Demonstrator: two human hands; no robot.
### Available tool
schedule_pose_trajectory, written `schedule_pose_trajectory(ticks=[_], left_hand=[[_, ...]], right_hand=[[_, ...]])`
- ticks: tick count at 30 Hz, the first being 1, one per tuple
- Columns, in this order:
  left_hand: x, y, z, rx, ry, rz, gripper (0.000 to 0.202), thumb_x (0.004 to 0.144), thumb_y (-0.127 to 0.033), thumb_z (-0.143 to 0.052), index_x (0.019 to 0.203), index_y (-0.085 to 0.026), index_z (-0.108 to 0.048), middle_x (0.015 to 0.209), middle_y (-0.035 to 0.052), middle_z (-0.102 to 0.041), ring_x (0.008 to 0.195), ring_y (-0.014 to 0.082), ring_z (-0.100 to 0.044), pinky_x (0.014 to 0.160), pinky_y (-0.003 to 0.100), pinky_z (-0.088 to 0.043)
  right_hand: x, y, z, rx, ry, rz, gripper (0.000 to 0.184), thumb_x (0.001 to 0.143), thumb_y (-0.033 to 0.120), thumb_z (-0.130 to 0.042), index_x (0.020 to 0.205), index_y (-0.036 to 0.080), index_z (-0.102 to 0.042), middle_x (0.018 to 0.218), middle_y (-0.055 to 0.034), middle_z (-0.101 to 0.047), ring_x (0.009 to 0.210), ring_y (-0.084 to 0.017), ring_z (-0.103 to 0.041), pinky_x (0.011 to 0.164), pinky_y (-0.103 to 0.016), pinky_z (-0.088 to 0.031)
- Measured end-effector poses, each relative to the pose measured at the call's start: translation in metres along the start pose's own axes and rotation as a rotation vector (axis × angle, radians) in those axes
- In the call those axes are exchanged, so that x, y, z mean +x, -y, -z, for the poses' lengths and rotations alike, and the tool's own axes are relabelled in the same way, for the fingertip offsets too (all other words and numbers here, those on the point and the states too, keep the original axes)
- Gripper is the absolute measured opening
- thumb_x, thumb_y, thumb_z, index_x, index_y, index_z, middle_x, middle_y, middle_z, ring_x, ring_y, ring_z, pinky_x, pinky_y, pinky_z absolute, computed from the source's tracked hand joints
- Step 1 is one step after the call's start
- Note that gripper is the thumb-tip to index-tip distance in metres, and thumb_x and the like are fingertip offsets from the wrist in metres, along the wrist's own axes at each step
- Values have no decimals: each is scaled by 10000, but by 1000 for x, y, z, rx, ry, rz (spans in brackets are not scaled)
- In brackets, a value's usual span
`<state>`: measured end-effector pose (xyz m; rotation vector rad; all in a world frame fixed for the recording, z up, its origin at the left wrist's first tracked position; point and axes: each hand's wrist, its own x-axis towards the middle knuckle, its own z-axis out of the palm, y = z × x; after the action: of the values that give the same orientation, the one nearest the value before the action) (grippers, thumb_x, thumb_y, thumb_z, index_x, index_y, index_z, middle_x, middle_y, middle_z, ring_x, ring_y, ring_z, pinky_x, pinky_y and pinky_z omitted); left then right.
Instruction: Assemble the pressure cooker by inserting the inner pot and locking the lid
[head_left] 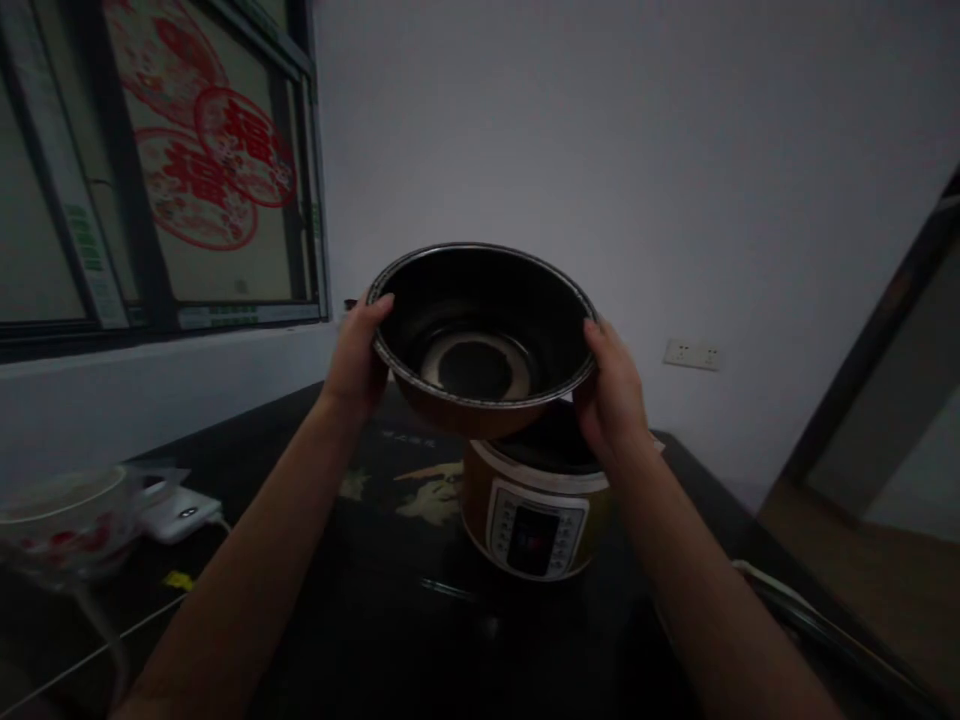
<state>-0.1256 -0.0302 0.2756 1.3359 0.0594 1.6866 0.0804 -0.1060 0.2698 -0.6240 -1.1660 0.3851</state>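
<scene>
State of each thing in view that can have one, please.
Pot: lifted, tilted toward the camera, nothing visible inside.
Left hand: gripping pot's left side.
Right hand: gripping pot's right side.
Cooker: upright on the table, partly hidden.
Display: lit or off, cannot tell.
Wall socket: nothing plugged in.

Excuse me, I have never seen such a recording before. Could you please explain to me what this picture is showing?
Gladly. There is no machine arm: a person works with two bare hands. The single picture comes from a camera worn on the head, looking forward and down, so the forearms reach away from you. The left grip and right grip hold a round pot, dark inside, by opposite sides of its rim. Partly hidden behind it, a cooker with a control panel stands on a dark, shiny table. At the left lies a small white device beside a red-patterned white vessel.
</scene>
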Motion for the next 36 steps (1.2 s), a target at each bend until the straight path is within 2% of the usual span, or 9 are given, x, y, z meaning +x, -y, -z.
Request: schedule_pose_trajectory(ticks=[4,8,10,13,17,23,27,31,36], left_hand=[[23,37,-35,-64,198,73,413,805,-461,-618,1093,-165,-626,1189,77,-664,1245,277,-510,1079,430,-353],[30,67,-50,-40,404,126,560,727,-600,-660,1091,-175,-627,1222,106,-641,1286,309,-457,1110,458,-283],[31,81,-48,10,512,135,610,663,-551,-744,1132,-183,-616,1255,117,-619,1296,321,-443,1110,454,-280],[30,100,-40,91,622,167,687,622,-364,-823,1238,-213,-558,1331,117,-566,1320,323,-418,1097,445,-307],[30,117,-33,160,603,190,688,631,-286,-814,1259,-214,-543,1353,123,-548,1309,321,-431,1087,444,-324],[28,125,-25,227,568,260,591,647,-329,-793,1194,-215,-600,1304,121,-590,1268,326,-477,1058,462,-359],[24,130,-18,235,527,309,506,659,-361,-775,1128,-227,-639,1240,115,-635,1207,327,-528,1034,487,-381],[19,139,-10,203,542,321,540,681,-370,-757,1183,-227,-617,1220,120,-648,1226,323,-518,1038,488,-380],[15,148,-3,245,553,310,546,705,-382,-746,1210,-228,-604,1238,126,-639,1228,323,-520,1047,504,-371]], right_hand=[[41,10,51,-81,-21,-18,315,757,432,-645,1014,252,-667,1199,-5,-640,1145,-210,-545,899,-352,-455],[64,14,98,-145,-141,-158,190,734,406,-670,843,251,-685,1005,7,-682,972,-183,-578,747,-299,-449],[68,14,116,-202,-179,-242,139,714,369,-675,771,242,-673,900,7,-679,875,-174,-574,687,-288,-425],[69,11,133,-286,-179,-323,113,670,323,-695,702,223,-652,775,5,-649,766,-169,-546,637,-291,-387],[66,4,139,-316,-178,-360,129,643,296,-721,651,202,-633,682,6,-592,699,-157,-501,623,-301,-366],[61,-8,135,-329,-177,-413,112,676,271,-704,662,175,-647,715,-18,-603,724,-160,-502,644,-323,-391],[59,-16,137,-359,-94,-470,144,679,296,-713,680,164,-655,744,-39,-624,732,-172,-517,668,-354,-410],[59,-27,141,-405,-99,-505,145,687,294,-707,673,163,-646,694,-22,-598,683,-154,-505,658,-354,-425],[57,-41,142,-507,-119,-567,75,710,216,-671,675,162,-631,677,-24,-610,630,-137,-525,589,-304,-447]])
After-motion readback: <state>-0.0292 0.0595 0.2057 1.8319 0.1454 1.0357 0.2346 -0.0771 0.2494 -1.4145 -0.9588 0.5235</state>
